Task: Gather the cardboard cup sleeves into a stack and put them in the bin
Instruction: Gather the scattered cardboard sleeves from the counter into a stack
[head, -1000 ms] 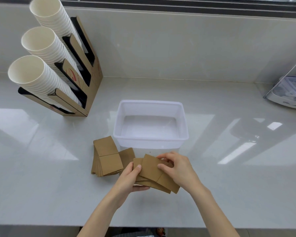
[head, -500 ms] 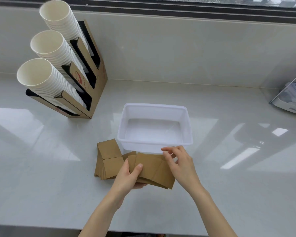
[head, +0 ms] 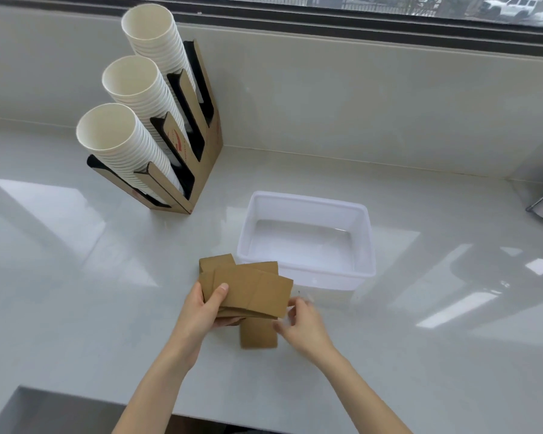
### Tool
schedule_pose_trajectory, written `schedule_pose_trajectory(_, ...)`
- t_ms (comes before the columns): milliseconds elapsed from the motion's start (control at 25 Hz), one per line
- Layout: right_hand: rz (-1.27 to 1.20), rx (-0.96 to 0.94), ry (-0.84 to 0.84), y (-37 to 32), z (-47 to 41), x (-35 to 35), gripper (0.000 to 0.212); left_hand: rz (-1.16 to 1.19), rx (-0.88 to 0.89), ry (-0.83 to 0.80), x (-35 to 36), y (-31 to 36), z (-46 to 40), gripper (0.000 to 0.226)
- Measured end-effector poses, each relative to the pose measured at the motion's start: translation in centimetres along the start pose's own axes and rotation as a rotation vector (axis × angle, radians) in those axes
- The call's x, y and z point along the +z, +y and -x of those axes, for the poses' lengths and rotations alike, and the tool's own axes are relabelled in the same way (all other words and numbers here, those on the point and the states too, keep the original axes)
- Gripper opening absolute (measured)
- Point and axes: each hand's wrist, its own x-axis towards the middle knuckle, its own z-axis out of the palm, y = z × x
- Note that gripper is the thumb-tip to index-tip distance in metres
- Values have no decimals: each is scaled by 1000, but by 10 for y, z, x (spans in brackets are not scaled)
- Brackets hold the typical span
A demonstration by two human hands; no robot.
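I see the left hand gripping a fanned bunch of brown cardboard cup sleeves, thumb pressed on the top sleeve and fingers curled under the bunch's left end. The bunch sits just off the white countertop, near its front edge, and its right end overlaps the near left corner of the translucent plastic bin. More sleeves lie flat behind the held ones, their top edges showing just left of the bin's front wall.

The right hand is blurred; its fingers are loosely curled at the right edge of the bunch, and I cannot tell whether they actually pinch a sleeve. One loose sleeve lies flat on the counter below the bunch, between the two hands, its right edge at the right hand's fingers.

The bin stands mid-counter with nothing in it — its open top is unobstructed from above and from the right. To its left and farther back, against the wall, a cardboard cup dispenser holds three slanted stacks of white paper cups, well apart from the sleeves. The counter is open to the right of the bin, up to a grey object cut off by the frame's right side — I cannot identify it.
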Motion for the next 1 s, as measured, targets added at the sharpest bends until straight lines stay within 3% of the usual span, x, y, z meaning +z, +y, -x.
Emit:
schedule_pose_trajectory(80,172,1,0,-9,2,17,67,21,7,16,-5,1,0,26)
schedule_pose_trajectory(200,229,10,29,-21,5,32,83,26,4,38,-9,0,-1,27)
schedule_pose_trajectory(1000,203,212,28,-16,3,24,57,-16,-10,44,-5,-5,6,31)
